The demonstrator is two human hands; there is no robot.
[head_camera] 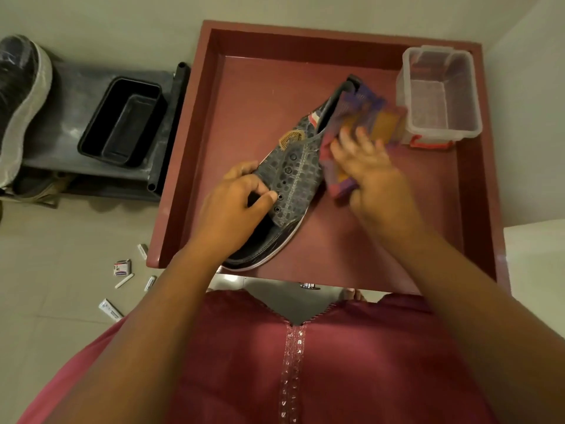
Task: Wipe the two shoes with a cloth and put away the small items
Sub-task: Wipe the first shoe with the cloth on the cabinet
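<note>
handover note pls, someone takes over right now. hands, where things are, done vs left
Left hand grips the grey shoe at the lace eyelets, steadying it on the red tray.
Right hand holds the purple-and-orange cloth against the shoe's side, near the heel.
Second shoe sits on the dark rack to the left, wrapped in plastic.
Small items lie on the floor by the tray's corner; clear bin on the tray and black tub on the rack hold nothing.
Done: first shoe is mid-wipe.
Left: second shoe, and putting away the small items.
</note>
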